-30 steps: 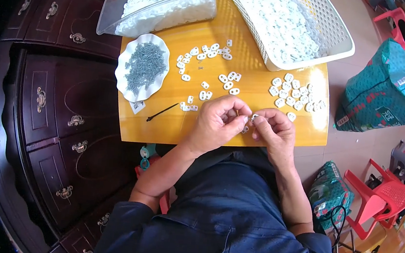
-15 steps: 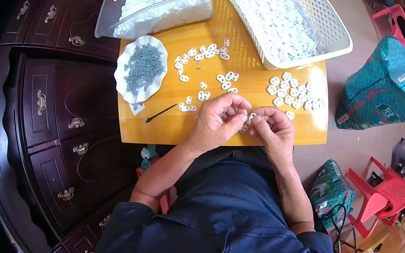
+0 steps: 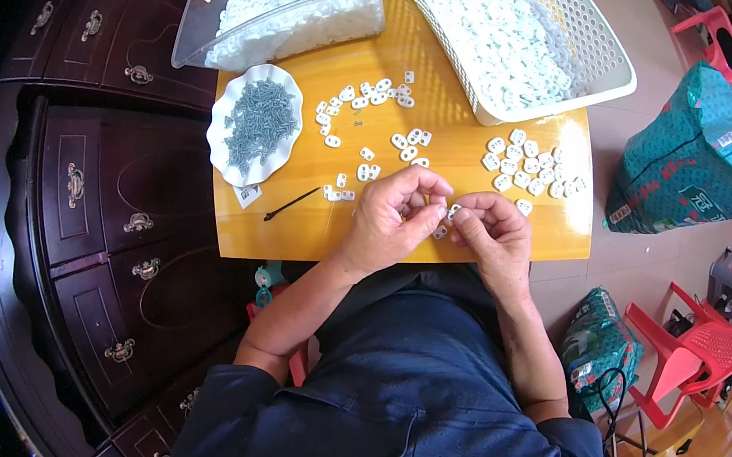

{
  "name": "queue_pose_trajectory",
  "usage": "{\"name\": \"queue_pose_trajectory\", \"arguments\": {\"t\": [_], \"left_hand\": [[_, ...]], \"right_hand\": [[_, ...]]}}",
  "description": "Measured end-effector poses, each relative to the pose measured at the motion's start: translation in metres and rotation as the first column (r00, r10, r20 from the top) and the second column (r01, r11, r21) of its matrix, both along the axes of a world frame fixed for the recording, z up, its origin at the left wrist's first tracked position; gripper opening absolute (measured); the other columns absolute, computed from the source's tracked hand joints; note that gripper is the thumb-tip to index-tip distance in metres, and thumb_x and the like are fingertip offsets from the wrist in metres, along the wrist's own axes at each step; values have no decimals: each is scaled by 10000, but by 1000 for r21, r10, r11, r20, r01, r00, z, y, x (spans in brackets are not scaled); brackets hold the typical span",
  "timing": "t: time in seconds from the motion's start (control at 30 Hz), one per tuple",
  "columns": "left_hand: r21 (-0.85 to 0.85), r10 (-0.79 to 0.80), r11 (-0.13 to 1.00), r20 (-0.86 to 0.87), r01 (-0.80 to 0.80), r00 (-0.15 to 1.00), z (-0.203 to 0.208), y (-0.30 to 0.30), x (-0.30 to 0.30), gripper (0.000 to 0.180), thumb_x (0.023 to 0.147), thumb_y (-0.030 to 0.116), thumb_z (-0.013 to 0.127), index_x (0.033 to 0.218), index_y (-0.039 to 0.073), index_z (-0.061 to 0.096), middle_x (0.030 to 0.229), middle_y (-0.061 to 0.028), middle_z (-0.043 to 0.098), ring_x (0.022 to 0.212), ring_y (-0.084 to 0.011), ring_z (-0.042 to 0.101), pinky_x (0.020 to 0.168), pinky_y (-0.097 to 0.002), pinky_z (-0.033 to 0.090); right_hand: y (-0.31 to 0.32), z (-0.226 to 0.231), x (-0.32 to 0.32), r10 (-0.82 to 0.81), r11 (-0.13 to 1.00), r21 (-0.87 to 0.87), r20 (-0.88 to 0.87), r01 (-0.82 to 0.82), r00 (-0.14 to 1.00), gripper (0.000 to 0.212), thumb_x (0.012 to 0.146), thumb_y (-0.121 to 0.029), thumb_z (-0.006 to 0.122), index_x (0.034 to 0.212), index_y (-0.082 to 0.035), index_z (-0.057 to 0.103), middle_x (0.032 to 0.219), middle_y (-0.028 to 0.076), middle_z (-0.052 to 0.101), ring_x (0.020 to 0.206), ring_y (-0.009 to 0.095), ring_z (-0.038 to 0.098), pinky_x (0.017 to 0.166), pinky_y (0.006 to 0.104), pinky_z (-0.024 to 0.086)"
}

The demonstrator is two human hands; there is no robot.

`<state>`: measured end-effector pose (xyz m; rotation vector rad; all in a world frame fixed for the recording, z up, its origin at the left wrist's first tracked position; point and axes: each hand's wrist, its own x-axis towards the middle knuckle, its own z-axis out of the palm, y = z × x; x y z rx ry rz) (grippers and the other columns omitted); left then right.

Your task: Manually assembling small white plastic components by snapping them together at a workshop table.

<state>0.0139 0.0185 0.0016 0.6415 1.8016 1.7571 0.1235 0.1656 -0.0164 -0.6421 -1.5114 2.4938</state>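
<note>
Over the near edge of the yellow table, my right hand (image 3: 496, 234) pinches a small white two-holed plastic piece (image 3: 453, 210) between thumb and forefinger. My left hand (image 3: 395, 218) meets it there, thumb and fingertips pressed together; whatever they grip is too small to make out. Another white piece (image 3: 440, 232) lies on the table just below the fingertips. Beyond my hands are loose white pieces (image 3: 408, 153) in small groups, and a larger cluster (image 3: 530, 168) sits to the right. A scalloped white plate (image 3: 223, 158) heaped with small grey screws (image 3: 262, 117) stands at the left.
A clear bin (image 3: 192, 36) and a white perforated basket (image 3: 605, 84), both full of white pieces, stand at the back of the table (image 3: 313, 232). A thin black tool (image 3: 291, 204) lies left of my hands. Dark drawers (image 3: 96, 291) flank the left; teal bags (image 3: 681, 162) and red chairs (image 3: 689, 348) are right.
The white piece at my fingertips has shifted very slightly. Both hands stay in almost the same place and keep their pinch.
</note>
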Motion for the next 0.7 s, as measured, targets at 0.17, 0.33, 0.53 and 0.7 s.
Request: {"name": "queue_pose_trajectory", "arguments": {"t": [0.17, 0.33, 0.53, 0.7], "left_hand": [[-54, -18, 998, -80, 14, 997, 3, -1, -2, 194, 898, -70, 672, 1072, 13, 652, 819, -15, 665, 687, -48, 637, 599, -216, 511], [-73, -32, 997, -111, 24, 993, 4, -2, -2, 217, 896, -72, 671, 1090, 24, 660, 825, -20, 675, 692, -58, 640, 608, -222, 517], [-84, -63, 995, -161, 50, 985, 6, 0, -3, 246, 895, -83, 666, 1116, 28, 669, 826, -18, 682, 693, -52, 631, 606, -220, 511], [-152, -121, 984, -160, 96, 980, 9, -2, -4, 273, 907, -92, 668, 1163, 5, 661, 905, -6, 678, 778, -29, 622, 667, -190, 508]], "right_hand": [[-1, -2, 0, 3, 1000, 27, -13, -3, 1000, 94, 990, -12, 669, 1077, 20, 681, 906, 26, 736, 798, 60, 672, 715, 212, 545], [-2, -1, 0, 10, 992, 127, -8, -8, 1000, 80, 989, -10, 667, 1058, 26, 684, 902, 28, 735, 808, 64, 675, 735, 220, 549], [-1, -3, 0, 14, 990, 142, 21, -17, 1000, 67, 980, -18, 680, 1034, 19, 693, 890, 14, 731, 803, 50, 660, 728, 216, 537], [-1, -7, 0, 27, 974, 224, 40, -35, 999, 60, 965, -39, 709, 1005, 5, 710, 862, -12, 721, 782, 27, 628, 691, 200, 509]]}}
